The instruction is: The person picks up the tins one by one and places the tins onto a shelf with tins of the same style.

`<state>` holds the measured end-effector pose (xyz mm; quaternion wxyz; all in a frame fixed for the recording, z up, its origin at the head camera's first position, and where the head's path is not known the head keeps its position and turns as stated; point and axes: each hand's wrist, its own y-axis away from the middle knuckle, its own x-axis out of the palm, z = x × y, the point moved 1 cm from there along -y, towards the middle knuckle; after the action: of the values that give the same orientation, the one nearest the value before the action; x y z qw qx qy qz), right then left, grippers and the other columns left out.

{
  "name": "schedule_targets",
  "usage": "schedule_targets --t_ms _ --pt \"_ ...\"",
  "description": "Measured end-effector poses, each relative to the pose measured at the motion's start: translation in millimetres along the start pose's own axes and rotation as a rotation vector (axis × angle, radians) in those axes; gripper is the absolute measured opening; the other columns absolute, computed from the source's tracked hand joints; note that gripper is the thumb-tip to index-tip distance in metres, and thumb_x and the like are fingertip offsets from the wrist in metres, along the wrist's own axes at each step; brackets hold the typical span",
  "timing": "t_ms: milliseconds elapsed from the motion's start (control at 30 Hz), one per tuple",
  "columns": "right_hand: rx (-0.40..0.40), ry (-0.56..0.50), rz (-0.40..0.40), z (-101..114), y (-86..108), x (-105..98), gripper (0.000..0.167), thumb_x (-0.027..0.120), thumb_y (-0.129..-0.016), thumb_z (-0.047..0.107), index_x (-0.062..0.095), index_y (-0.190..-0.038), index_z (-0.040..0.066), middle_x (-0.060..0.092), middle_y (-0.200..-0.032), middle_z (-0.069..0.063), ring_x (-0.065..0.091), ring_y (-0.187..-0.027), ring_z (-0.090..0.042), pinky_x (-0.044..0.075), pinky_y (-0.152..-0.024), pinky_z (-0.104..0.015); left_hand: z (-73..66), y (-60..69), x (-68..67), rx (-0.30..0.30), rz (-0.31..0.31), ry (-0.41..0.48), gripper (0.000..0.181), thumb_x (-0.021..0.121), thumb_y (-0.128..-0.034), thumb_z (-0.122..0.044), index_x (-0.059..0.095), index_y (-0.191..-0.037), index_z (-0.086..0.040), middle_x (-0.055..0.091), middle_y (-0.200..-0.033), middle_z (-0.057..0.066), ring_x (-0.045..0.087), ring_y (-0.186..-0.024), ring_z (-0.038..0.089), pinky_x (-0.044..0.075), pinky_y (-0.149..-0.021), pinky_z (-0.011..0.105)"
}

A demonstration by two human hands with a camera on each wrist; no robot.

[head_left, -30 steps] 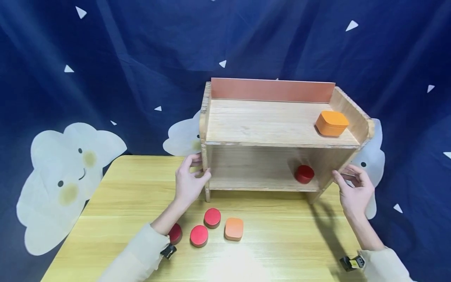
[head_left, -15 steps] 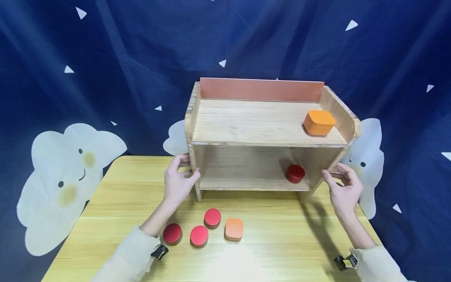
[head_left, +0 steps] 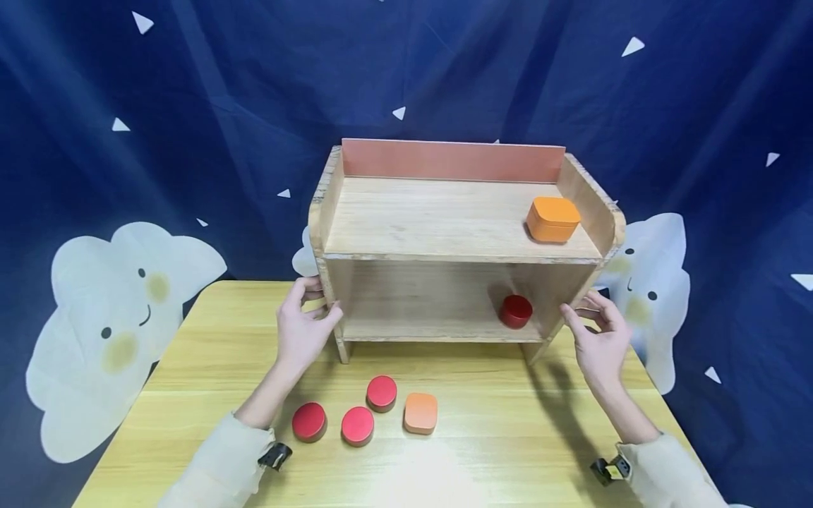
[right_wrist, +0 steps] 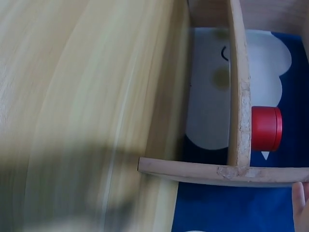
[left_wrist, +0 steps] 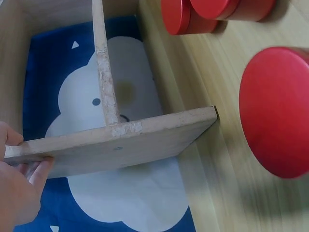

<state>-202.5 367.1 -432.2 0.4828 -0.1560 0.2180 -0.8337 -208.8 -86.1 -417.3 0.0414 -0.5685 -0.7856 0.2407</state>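
Observation:
A small two-tier wooden shelf (head_left: 406, 219) stands on the table between my hands. My left hand (head_left: 301, 339) pinches its left side panel, thumb on one face and fingers on the other, as the left wrist view shows. At the right panel (right_wrist: 203, 172), my right hand (head_left: 600, 346) grips the edge with thumb and fingers; its fingertips are partly hidden. An orange tin (head_left: 553, 219) with rounded corners sits on the upper tier, toward the right. Below it, a round red tin (head_left: 516, 311) rests on the lower tier near the right panel.
Three round red tins, one at the left (head_left: 310, 422), one in the middle (head_left: 358, 426) and one behind (head_left: 382, 393), stand on the wooden table (head_left: 209, 353) before the shelf. Beside them is a lighter orange square tin (head_left: 420, 413). A blue cloud-patterned curtain (head_left: 254, 85) hangs behind.
Both hands have moved left together with the shelf, sliding it and the two tins on it leftward. The tins on the table have stayed in place.

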Motion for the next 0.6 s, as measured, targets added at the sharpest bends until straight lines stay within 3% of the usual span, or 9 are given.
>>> schedule_targets --t_ms 333,600 --pt "0.020 0.006 0.019 4 8.2 17 0.037 0.078 -0.085 -0.012 0.071 -0.121 -0.007 0.073 -0.092 0.014 0.071 -0.077 0.003 0.054 -0.060 -0.008 4.6 -4.0 -16.7 0.008 -0.031 -0.020 0.036 0.069 -0.0808 0.011 0.062 -0.116 0.007 0.069 -0.109 0.018 0.063 -0.093 0.000 0.059 -0.075 0.011" --pt "-0.003 -0.001 0.040 5 11.2 29 0.037 0.077 -0.084 -0.015 0.072 -0.120 -0.005 0.073 -0.092 0.017 0.070 -0.077 0.006 0.055 -0.062 -0.007 6.5 -8.3 -28.4 -0.015 -0.043 -0.019 0.035 0.069 -0.0819 0.010 0.063 -0.116 0.005 0.065 -0.106 0.004 0.062 -0.094 0.002 0.056 -0.071 0.008"
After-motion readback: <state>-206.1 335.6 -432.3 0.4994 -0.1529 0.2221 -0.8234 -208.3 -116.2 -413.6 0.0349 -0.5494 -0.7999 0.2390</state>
